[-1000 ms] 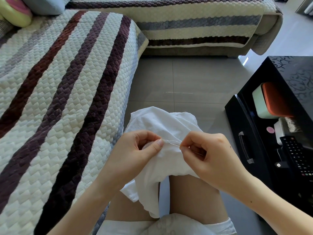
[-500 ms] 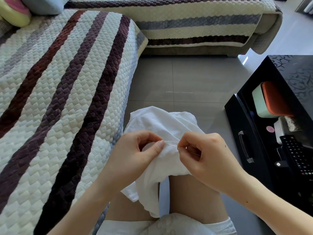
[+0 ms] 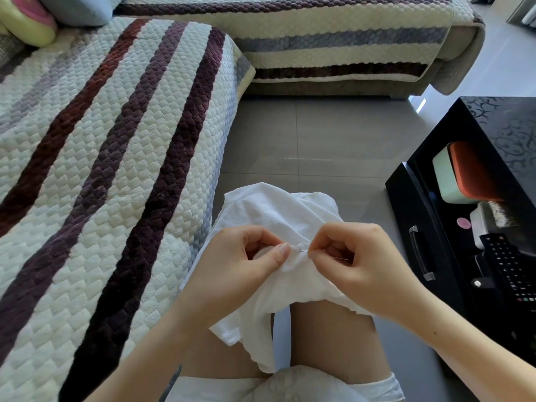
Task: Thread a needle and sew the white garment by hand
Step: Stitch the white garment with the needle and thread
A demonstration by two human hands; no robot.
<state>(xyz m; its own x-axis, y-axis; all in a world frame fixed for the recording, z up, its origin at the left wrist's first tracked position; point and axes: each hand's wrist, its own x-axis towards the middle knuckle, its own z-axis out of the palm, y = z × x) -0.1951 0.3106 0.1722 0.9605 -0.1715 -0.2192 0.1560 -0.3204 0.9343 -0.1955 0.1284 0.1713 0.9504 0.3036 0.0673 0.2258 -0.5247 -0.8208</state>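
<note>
The white garment (image 3: 269, 210) lies bunched over my knees. My left hand (image 3: 240, 262) pinches a fold of its edge between thumb and fingers. My right hand (image 3: 356, 262) pinches a thin silver needle (image 3: 304, 251), whose tip sits in the fabric fold just right of my left thumb. Only a short bit of the needle shows between the two hands; its back end shows under my right fingers. I cannot make out any thread.
A quilted striped sofa cover (image 3: 101, 169) fills the left, with another sofa section (image 3: 333, 39) across the back. A black table (image 3: 470, 227) with an open drawer stands at right, holding a remote control (image 3: 513, 265) and small boxes. Grey floor tiles (image 3: 313, 140) lie ahead.
My right hand has moved left toward my left thumb, pushing the needle further into the fold. Less of the needle shows between the hands.
</note>
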